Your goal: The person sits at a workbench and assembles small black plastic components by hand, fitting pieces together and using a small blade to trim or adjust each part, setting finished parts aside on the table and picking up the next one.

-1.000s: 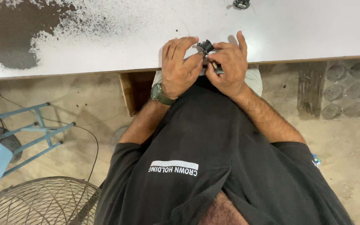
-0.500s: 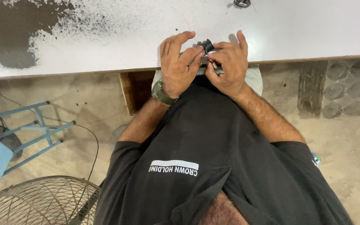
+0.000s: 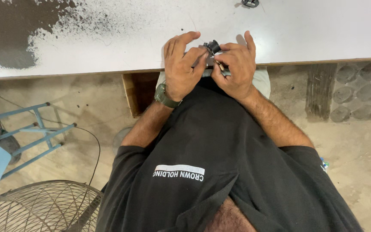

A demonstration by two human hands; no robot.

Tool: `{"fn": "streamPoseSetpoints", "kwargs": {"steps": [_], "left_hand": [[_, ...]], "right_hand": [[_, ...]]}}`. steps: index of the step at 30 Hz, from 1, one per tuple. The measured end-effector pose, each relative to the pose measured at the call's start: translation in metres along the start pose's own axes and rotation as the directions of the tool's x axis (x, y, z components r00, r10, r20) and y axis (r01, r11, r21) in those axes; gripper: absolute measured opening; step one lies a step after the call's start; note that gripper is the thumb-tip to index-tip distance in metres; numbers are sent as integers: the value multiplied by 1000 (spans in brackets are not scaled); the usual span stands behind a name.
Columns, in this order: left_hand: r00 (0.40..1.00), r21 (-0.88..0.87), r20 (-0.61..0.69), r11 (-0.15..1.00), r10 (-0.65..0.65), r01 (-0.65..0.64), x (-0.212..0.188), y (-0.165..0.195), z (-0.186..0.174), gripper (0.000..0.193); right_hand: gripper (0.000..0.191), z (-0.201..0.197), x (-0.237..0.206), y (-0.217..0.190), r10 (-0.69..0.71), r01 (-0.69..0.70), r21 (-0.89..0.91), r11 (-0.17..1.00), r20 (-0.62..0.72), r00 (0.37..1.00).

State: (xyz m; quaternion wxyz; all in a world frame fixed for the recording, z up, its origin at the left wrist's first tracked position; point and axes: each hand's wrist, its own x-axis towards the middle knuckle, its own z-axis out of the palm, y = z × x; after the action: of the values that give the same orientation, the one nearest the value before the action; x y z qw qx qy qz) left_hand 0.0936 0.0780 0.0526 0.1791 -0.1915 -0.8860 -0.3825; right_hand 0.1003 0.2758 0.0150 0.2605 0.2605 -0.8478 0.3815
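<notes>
1. Head view: both hands work a small black part (image 3: pixel 213 46) held between them, just above the white counter's (image 3: pixel 108 47) near edge; fitting seems under way, and the next move calls for fine fingertip control
2. Left hand (image 3: pixel 183 68) pinches the part narrowly; right hand (image 3: pixel 233 68) is closed on it with a thin tool (image 3: pixel 218 64)

White tabletop (image 3: pixel 108 47), wooden front edge, just beyond hands. Dark speckled stain (image 3: pixel 9 30) spreads over surface far to left hand's side. Small dark metal piece (image 3: pixel 250 3) lies beyond right hand, at far edge.
</notes>
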Motion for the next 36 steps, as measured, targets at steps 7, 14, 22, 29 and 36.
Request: {"fn": "streamPoseSetpoints", "kwargs": {"steps": [7,14,22,29,36], "left_hand": [[999,16,-7,999,35,-35,1,-2,0,15],[1000,30,23,999,21,-22,-1,-1,2,16],[999,-4,31,1000,-15,16,0,0,-1,16],[1000,-3,1,1000,-1,1,0,-1,-7,15],[1000,-27,-16,1000,11,-12,-1,-4,-10,12]], "right_hand": [[28,2,0,-1,-4,4,-10,1000,-2,1000],[29,1,1,-2,-13,13,-1,1000,1,1000],[31,-1,1,-3,-21,21,25,999,0,1000],[39,-2,-1,-4,-131,121,171,978,48,990],[39,3,2,-8,-109,102,97,990,62,992]]}}
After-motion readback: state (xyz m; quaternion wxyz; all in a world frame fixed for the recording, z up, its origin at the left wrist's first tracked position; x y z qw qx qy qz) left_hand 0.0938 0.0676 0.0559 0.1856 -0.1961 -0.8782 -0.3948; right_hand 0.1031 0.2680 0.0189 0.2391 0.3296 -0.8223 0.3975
